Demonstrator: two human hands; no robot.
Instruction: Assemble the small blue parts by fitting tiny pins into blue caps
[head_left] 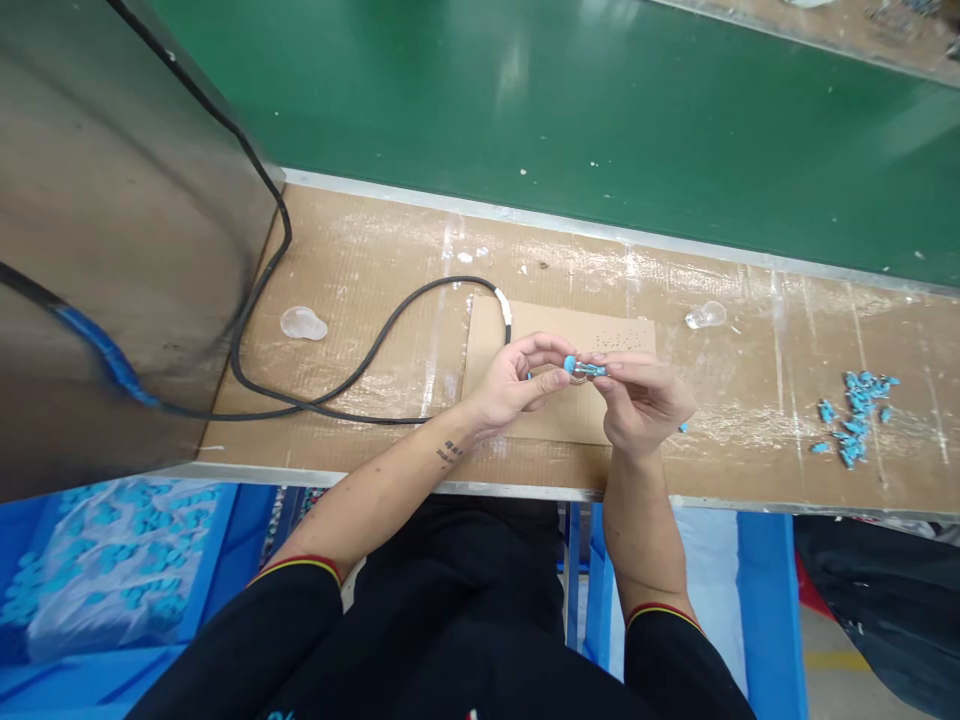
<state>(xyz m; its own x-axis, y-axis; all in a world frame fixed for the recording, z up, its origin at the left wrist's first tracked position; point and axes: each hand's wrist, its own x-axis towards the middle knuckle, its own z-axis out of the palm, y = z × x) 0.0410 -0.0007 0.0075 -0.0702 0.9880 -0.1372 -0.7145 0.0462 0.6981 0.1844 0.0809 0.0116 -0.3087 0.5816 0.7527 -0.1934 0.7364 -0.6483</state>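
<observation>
Both my hands meet over a cardboard sheet (555,330) on the taped workbench. My left hand (517,382) is closed in a pinch, thumb and fingers on the left end of a small blue plastic part (585,368). My right hand (641,395) is also closed, its fingertips gripping the same blue part from the right. A thin metal piece seems to sit at the part, too small to make out. One loose blue piece (683,428) lies by my right wrist.
A pile of several small blue parts (855,415) lies at the right. A black cable (330,400) loops over the bench from a metal housing (112,250) at the left. Two clear plastic bits (303,323) (706,315) lie on the bench. A green conveyor belt (570,110) runs behind.
</observation>
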